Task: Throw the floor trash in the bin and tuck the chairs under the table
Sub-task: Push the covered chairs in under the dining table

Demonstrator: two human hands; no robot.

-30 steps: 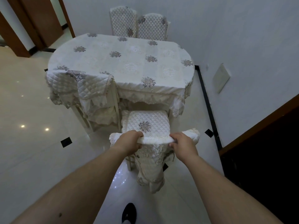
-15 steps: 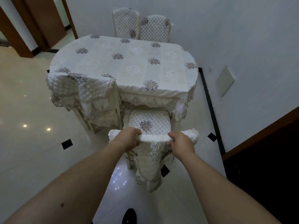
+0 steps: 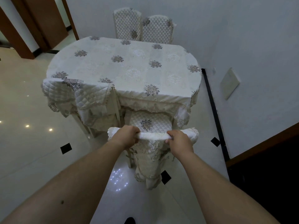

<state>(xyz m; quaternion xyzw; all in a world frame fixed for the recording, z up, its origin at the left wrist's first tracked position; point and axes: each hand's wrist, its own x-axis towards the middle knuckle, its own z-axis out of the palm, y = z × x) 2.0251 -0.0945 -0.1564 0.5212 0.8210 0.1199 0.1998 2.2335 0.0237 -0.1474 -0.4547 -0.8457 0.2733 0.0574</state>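
Observation:
A chair with a quilted white cover [image 3: 149, 123] stands at the near end of the table [image 3: 123, 70], its seat partly under the hanging tablecloth. My left hand [image 3: 127, 136] and my right hand [image 3: 178, 142] both grip the top of its backrest, one at each side. A second covered chair [image 3: 76, 94] sits tucked at the table's near left corner. Two more quilted chairs [image 3: 142, 28] stand at the far end against the wall. No floor trash or bin shows in the head view.
A white wall with a small panel [image 3: 229, 83] runs close along the table's right side. A dark wooden unit [image 3: 267, 175] stands at my right. Glossy tiled floor [image 3: 29, 151] spreads to the left, with brown door frames [image 3: 40, 21] at the far left.
The chair has slid forward, so more of its seat lies under the tablecloth. Both hands kept their hold on the backrest and moved with it toward the table.

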